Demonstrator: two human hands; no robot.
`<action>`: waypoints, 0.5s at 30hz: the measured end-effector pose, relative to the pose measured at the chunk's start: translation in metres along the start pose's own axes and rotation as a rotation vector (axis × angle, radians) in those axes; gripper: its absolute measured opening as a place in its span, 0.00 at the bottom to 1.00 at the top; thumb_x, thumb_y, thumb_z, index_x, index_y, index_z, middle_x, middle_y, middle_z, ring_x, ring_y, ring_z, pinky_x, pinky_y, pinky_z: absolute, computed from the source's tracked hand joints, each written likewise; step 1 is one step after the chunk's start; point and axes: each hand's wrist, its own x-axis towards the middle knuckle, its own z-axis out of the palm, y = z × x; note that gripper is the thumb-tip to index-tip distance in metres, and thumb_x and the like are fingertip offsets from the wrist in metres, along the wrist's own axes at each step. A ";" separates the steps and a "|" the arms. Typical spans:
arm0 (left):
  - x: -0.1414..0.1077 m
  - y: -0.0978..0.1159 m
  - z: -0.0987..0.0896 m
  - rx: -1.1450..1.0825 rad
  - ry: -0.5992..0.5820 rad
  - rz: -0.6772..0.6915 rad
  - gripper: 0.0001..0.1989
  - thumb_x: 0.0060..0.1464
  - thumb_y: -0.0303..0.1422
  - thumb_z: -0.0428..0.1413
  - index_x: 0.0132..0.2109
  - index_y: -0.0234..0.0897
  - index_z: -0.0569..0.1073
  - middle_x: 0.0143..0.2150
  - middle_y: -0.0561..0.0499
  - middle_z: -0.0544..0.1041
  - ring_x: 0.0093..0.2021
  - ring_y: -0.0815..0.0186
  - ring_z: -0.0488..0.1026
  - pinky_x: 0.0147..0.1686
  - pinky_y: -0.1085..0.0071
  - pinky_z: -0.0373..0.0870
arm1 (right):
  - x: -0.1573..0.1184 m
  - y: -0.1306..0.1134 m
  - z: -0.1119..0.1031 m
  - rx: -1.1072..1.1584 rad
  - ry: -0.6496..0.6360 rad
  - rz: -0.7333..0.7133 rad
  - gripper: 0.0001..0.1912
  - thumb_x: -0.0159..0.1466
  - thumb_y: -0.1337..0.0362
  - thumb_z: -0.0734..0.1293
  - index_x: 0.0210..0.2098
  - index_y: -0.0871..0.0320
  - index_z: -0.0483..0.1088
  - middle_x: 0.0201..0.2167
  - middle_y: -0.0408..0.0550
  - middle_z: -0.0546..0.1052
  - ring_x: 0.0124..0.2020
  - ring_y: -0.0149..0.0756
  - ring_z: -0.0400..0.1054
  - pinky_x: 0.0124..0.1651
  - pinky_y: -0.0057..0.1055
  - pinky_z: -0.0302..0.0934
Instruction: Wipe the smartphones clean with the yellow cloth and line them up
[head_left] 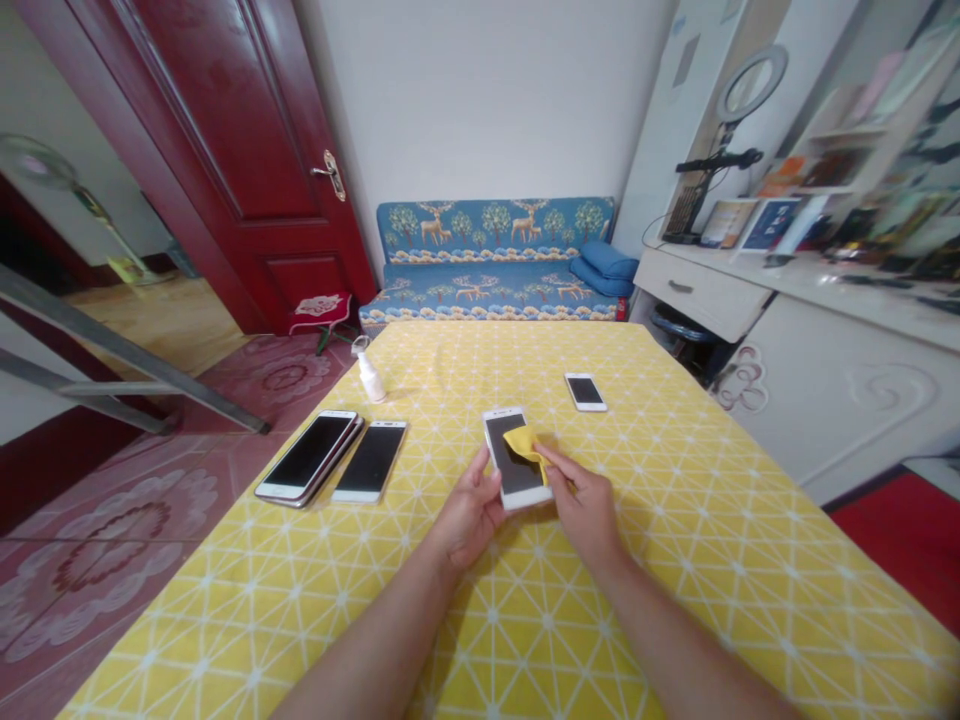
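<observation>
The fingers [480, 468] of the left hand [469, 512] are closed around a white smartphone [516, 472], and a yellow cloth [523, 447] is pinched against its screen by the fingers [551, 459] of the right hand [585, 512]. Four more smartphones [371, 460], two stacked, and one spray bottle [370, 378] are laid on the counter [675, 560].

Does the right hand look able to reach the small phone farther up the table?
Probably yes. The right hand is pinching a yellow cloth against a white smartphone, but the small phone lies just ahead on the tablecloth, with nothing standing between them.
</observation>
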 end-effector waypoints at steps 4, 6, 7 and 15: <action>0.007 -0.003 -0.008 -0.058 0.067 0.100 0.31 0.52 0.26 0.59 0.62 0.40 0.61 0.52 0.45 0.76 0.48 0.62 0.75 0.52 0.66 0.68 | -0.003 -0.002 0.000 0.005 -0.017 0.011 0.15 0.64 0.62 0.62 0.48 0.54 0.75 0.45 0.49 0.79 0.47 0.42 0.74 0.48 0.38 0.69; 0.010 -0.003 -0.010 -0.107 0.106 0.136 0.29 0.52 0.23 0.58 0.61 0.39 0.62 0.49 0.46 0.77 0.47 0.65 0.75 0.51 0.69 0.69 | -0.005 -0.004 0.003 0.021 -0.018 0.003 0.15 0.64 0.61 0.62 0.48 0.55 0.74 0.44 0.49 0.79 0.43 0.41 0.75 0.45 0.36 0.71; 0.012 -0.003 -0.010 -0.134 0.124 0.151 0.29 0.52 0.22 0.58 0.60 0.39 0.63 0.47 0.48 0.78 0.46 0.66 0.75 0.51 0.70 0.68 | -0.006 -0.006 0.005 0.029 -0.016 -0.005 0.15 0.64 0.61 0.62 0.48 0.55 0.74 0.43 0.49 0.79 0.41 0.41 0.76 0.43 0.36 0.71; 0.008 -0.001 -0.005 -0.092 0.175 0.058 0.16 0.47 0.20 0.61 0.44 0.34 0.74 0.39 0.49 0.80 0.39 0.67 0.77 0.46 0.72 0.71 | -0.008 -0.013 0.010 0.090 0.087 0.025 0.16 0.62 0.59 0.65 0.48 0.56 0.73 0.37 0.47 0.80 0.33 0.38 0.75 0.36 0.34 0.72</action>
